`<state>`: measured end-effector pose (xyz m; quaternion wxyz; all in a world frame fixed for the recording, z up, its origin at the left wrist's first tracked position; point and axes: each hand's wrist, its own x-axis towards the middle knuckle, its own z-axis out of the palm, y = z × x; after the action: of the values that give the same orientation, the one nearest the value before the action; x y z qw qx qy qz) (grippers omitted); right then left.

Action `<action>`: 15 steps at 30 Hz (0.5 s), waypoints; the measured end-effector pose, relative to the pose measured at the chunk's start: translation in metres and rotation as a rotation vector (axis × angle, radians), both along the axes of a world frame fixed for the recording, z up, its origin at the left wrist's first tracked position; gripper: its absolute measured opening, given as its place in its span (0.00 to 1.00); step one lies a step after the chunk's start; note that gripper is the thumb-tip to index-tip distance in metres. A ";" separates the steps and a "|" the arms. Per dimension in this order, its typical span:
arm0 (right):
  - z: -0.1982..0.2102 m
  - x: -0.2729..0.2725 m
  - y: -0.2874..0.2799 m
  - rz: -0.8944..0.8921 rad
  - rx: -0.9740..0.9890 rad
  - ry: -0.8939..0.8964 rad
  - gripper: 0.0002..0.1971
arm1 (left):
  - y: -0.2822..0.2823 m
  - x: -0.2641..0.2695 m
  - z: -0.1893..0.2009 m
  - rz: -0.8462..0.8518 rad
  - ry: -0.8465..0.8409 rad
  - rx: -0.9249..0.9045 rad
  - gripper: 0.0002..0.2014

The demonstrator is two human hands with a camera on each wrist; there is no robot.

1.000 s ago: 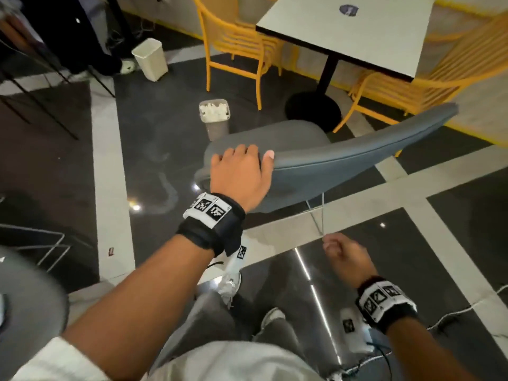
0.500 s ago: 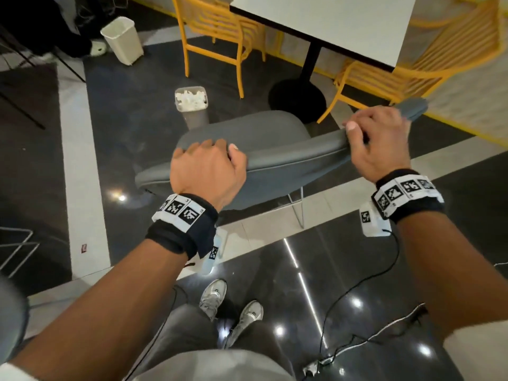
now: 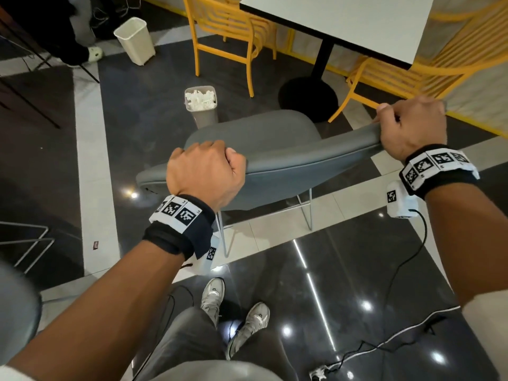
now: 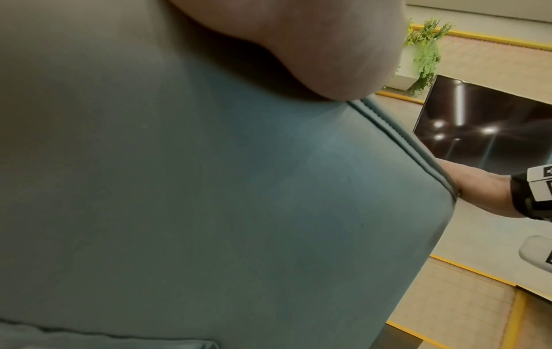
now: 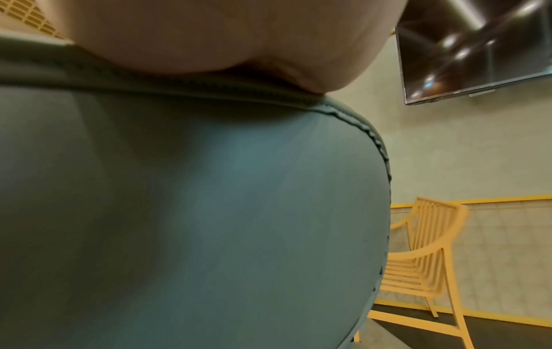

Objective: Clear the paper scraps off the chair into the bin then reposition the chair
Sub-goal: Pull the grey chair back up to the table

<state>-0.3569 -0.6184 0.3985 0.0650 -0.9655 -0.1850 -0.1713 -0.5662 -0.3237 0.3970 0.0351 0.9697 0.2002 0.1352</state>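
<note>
A grey upholstered chair [image 3: 275, 149] stands in front of me, its backrest towards me and its seat bare. My left hand [image 3: 206, 171] grips the left part of the backrest's top edge, fingers curled over it. My right hand [image 3: 409, 127] grips the right end of the same edge. Both wrist views are filled by the chair's blue-grey back [image 4: 209, 200] [image 5: 194, 200], with a palm pressed on its seam. A small grey bin [image 3: 201, 105] full of white paper scraps [image 3: 200, 99] stands on the floor just beyond the chair.
A white table [image 3: 343, 20] on a black pedestal stands ahead, with yellow chairs at its left [image 3: 228, 37] and right [image 3: 428, 75]. A cream bin [image 3: 135, 39] stands far left near someone's foot. Cables [image 3: 384, 345] trail on the glossy floor by my shoes. Another grey seat [image 3: 16, 312] sits at lower left.
My right hand rose from beside me and took hold of the backrest's right end. My left hand closed its fingers tighter over the top edge. The chair looks more upright.
</note>
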 end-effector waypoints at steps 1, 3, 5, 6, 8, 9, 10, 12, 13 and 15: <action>0.001 -0.004 0.001 -0.004 0.000 0.003 0.30 | 0.001 -0.001 0.000 -0.005 -0.005 0.001 0.18; 0.006 -0.010 0.006 -0.004 0.012 0.024 0.30 | 0.004 -0.002 0.000 -0.011 -0.008 0.008 0.18; 0.011 -0.017 0.010 -0.010 0.015 0.041 0.30 | 0.007 -0.002 0.002 -0.018 -0.003 0.012 0.18; 0.011 -0.020 0.012 -0.017 0.019 0.047 0.30 | 0.010 -0.002 0.002 -0.023 -0.002 0.014 0.18; 0.012 -0.028 0.017 -0.029 0.036 0.054 0.30 | 0.020 -0.003 0.002 -0.036 -0.010 0.026 0.17; 0.012 -0.033 0.020 -0.032 0.038 0.052 0.30 | 0.026 -0.004 0.002 -0.045 -0.016 0.033 0.17; 0.012 -0.038 0.023 -0.035 0.038 0.043 0.30 | 0.033 -0.006 0.003 -0.053 -0.021 0.040 0.17; 0.011 -0.051 0.031 -0.051 0.046 0.023 0.30 | 0.046 -0.008 0.005 -0.074 -0.023 0.065 0.18; 0.010 -0.057 0.035 -0.064 0.053 0.019 0.30 | 0.053 -0.009 0.005 -0.087 -0.020 0.079 0.18; 0.006 -0.068 0.042 -0.102 0.053 0.011 0.30 | 0.067 -0.011 0.005 -0.111 -0.011 0.101 0.18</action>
<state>-0.4248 -0.5764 0.4046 0.0830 -0.9725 -0.1306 -0.1738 -0.5771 -0.2563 0.4022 -0.0053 0.9791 0.1389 0.1484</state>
